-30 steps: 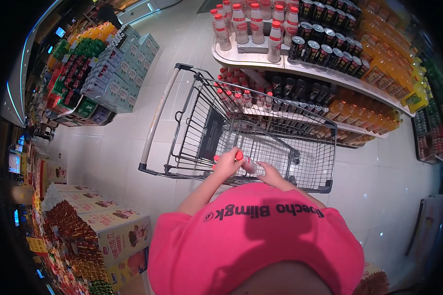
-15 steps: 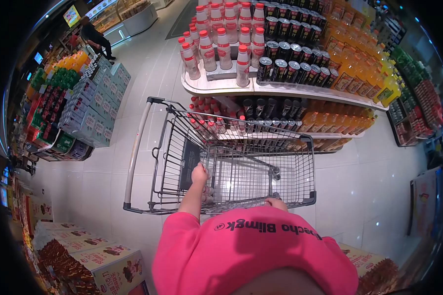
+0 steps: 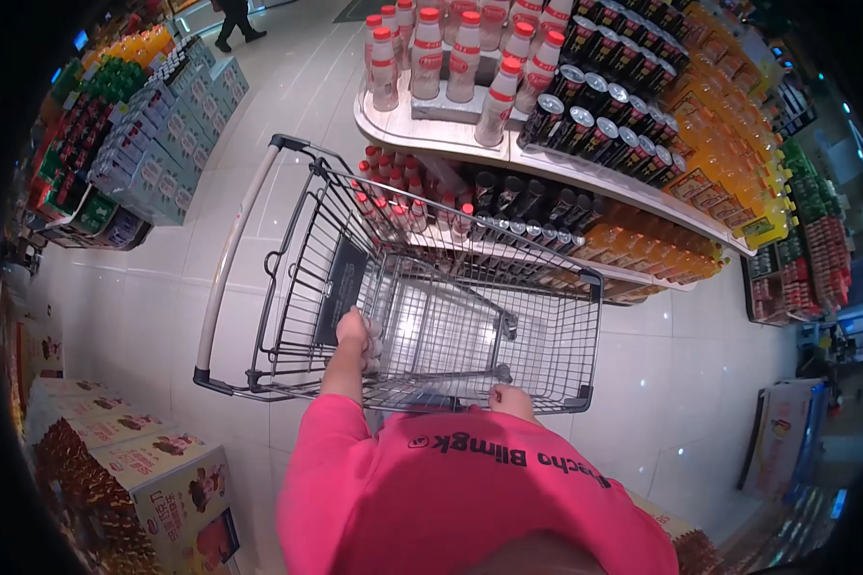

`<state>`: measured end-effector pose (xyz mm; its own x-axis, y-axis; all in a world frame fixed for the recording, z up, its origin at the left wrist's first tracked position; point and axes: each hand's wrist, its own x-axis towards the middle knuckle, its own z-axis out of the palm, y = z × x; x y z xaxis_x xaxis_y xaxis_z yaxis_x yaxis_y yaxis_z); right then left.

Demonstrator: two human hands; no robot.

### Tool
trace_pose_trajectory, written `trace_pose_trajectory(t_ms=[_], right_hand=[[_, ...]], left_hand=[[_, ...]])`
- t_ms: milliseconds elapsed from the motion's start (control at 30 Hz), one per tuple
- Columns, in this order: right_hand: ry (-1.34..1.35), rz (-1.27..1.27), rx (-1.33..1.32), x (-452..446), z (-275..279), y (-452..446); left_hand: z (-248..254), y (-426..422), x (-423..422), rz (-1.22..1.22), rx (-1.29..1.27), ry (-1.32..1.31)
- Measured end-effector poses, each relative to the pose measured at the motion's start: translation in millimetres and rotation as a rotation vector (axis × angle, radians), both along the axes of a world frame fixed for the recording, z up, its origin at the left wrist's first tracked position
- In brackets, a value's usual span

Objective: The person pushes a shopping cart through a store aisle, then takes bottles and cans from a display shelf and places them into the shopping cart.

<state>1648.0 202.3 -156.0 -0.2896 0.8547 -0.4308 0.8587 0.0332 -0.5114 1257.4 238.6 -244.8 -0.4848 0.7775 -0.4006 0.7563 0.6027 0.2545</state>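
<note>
A metal-wire shopping cart (image 3: pixel 451 331) stands sideways in front of me, its pale handle (image 3: pixel 236 240) at the left. My left hand (image 3: pixel 353 331) reaches over the near side into the basket, its fingers closed by the dark panel (image 3: pixel 343 278). Pale, see-through objects (image 3: pixel 373 356) show just right of the fingers; whether the hand grips one is unclear. Closed as well, my right hand (image 3: pixel 510 399) lies at the cart's near side rim, seemingly gripping it. Beyond the cart, white bottles with red caps (image 3: pixel 462 59) stand on a curved display shelf (image 3: pixel 422 132).
Black cans (image 3: pixel 594 125) and orange drink bottles (image 3: pixel 719 163) fill the shelf to the right. Stacked drinks and pale boxes (image 3: pixel 187 134) stand at the left. Printed cartons (image 3: pixel 177 489) sit at the near left. Someone's legs (image 3: pixel 232 21) show in the far aisle.
The cart and both my hands appear farther left in view. The display sits tilted and farther right as my view turned. Only the distant person's lower legs remain visible.
</note>
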Motion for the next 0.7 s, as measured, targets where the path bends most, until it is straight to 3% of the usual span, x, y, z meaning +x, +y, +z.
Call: trace_pose_trajectory(t_ms=[200,367,600,700], right_hand=[[0.015,-0.014,-0.023,-4,5,3],[0.037,0.029,-0.014,-2,2,4],[0.033,0.038,0.038,0,0,2],[0.062,0.040,0.069,3,-4,0]], left_hand=[[-21,15,-8,0.016,0.010,-0.019],[-5,17,-3,-0.081,-0.065,-0.120],[-23,9,11,-0.201,-0.036,-0.058],[-17,13,6,-0.068,-0.038,-0.163]])
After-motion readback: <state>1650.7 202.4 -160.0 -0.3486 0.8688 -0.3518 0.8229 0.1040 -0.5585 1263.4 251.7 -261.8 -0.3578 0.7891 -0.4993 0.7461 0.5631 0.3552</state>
